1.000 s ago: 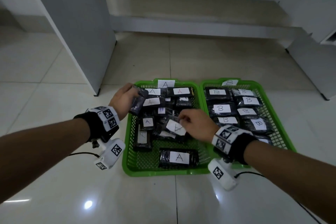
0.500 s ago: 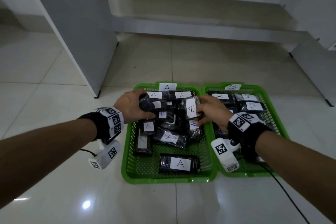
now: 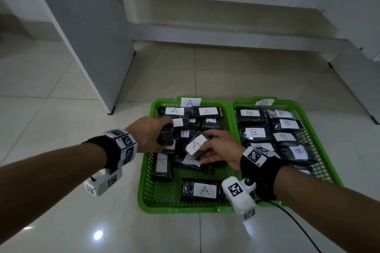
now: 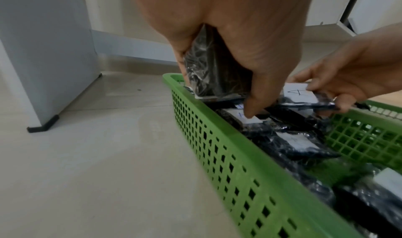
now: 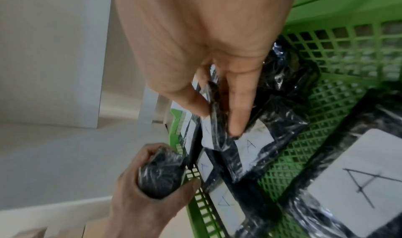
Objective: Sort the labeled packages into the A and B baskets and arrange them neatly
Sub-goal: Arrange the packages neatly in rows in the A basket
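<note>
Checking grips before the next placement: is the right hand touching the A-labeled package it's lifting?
Touching. In the head view the right hand pinches the A-labeled package, with fingers on its edges.

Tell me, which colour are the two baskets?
Both baskets, A and B, are bright green; the head view shows it best.

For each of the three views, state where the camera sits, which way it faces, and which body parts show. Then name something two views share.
Head: looks down on two green baskets; both forearms show.
Left wrist: looks along the left hand, which holds a black package.
Right wrist: looks along the right hand, which pinches an A package.
Shared: each wrist view shows the other hand.
</note>
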